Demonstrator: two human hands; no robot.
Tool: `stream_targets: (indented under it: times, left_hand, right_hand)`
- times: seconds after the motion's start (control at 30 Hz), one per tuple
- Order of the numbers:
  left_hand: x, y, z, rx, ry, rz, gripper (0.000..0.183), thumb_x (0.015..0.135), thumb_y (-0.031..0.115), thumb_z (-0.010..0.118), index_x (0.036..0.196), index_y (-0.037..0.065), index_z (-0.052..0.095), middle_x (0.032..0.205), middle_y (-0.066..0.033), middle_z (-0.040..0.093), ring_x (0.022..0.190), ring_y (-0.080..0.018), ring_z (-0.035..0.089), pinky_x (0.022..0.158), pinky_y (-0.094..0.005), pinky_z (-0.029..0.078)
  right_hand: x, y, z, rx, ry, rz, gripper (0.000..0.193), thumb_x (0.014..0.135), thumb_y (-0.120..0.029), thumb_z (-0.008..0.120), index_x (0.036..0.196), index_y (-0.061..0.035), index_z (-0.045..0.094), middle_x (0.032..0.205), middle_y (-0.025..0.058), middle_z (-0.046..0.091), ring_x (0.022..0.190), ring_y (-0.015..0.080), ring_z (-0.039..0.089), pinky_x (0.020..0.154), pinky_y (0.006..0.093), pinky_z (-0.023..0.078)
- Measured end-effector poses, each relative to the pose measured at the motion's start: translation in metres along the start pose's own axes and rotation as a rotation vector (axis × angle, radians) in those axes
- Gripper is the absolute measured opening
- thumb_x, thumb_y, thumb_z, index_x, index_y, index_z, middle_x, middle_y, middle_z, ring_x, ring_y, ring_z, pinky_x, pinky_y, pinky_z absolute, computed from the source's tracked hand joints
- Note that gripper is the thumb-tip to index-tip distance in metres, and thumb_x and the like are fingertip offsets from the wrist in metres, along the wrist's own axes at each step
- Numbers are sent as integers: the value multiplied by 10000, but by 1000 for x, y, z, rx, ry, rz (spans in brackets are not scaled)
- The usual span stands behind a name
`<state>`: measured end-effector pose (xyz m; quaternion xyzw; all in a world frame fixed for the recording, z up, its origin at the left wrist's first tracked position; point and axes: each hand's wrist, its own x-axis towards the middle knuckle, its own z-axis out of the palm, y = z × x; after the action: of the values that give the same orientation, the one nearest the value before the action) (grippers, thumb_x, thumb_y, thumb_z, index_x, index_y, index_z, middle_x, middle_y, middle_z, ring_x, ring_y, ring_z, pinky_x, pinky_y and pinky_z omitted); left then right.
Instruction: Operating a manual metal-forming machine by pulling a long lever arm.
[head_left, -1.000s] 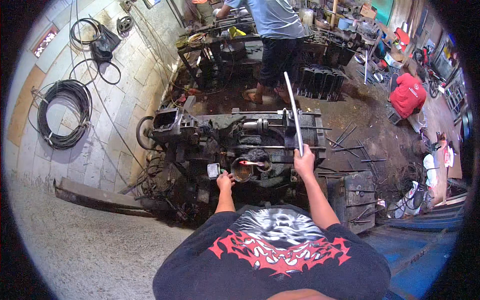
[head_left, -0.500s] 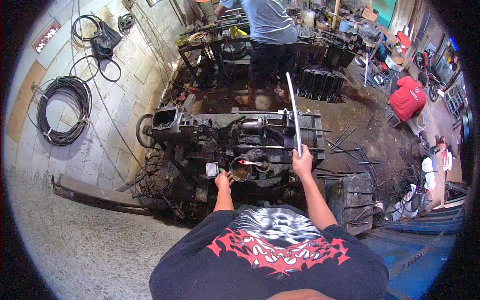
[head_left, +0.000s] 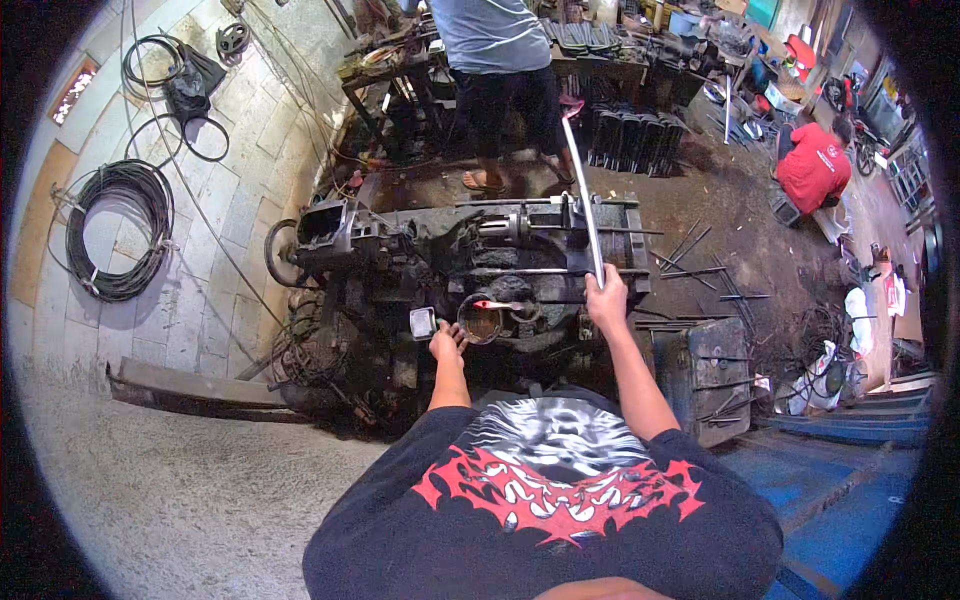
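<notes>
A long pale metal rod or tube (head_left: pixel 583 200) slants up and away from my right hand (head_left: pixel 606 298), which is closed around its near end. A pink-red shape (head_left: pixel 570 105) shows at the rod's far tip; whether it touches the rod, I cannot tell. My left hand (head_left: pixel 449 341) has its fingers apart and bent, between a small square container (head_left: pixel 423 323) with a pale inside and a round can (head_left: pixel 463 328). Its fingertips are near both. Across the can and a dark ring beside it lies a brush with a red handle (head_left: pixel 486 305).
A greasy machine bench (head_left: pixel 440 262) spans the space before me, with a handwheel (head_left: pixel 279 252) at its left. Beyond it stands a person in a grey shirt (head_left: pixel 490 40). A person in red (head_left: pixel 815 165) crouches at right. Loose rods (head_left: pixel 715 280) lie on the floor.
The view has tilted, so the bench appears higher. The rod's far tip has shifted slightly left, and the pink-red shape now shows there. My left hand keeps its place beside the container.
</notes>
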<state>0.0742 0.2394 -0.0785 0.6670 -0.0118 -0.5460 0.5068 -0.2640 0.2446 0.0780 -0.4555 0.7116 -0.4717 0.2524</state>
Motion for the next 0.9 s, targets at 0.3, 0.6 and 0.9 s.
stream_targets:
  times: [0.3, 0.6, 0.9]
  left_hand:
    - [-7, -3, 0, 362, 76, 96, 514, 994, 514, 532, 1188, 38, 536, 924, -53, 673, 696, -173, 647, 524, -320, 502]
    - [-7, -5, -8, 574, 197, 135, 675, 941, 564, 584, 1336, 31, 465, 885, -87, 668, 615, -187, 634, 486, -323, 487]
    - [1, -8, -16, 585, 151, 152, 645, 947, 579, 567, 1284, 38, 474, 934, -71, 652, 573, -157, 605, 439, -291, 471]
  right_hand:
    - [-3, -9, -4, 48, -22, 39, 218, 909, -123, 661, 1061, 15, 586, 722, 128, 647, 663, 228, 672, 636, 380, 513]
    - [1, 1, -1, 102, -38, 79, 210, 916, -137, 660, 1040, 15, 586, 724, 101, 652, 634, 193, 661, 620, 360, 512]
    - [4, 11, -4, 132, -64, 151, 227, 916, -159, 658, 1051, 12, 597, 697, 100, 656, 622, 187, 648, 606, 360, 508]
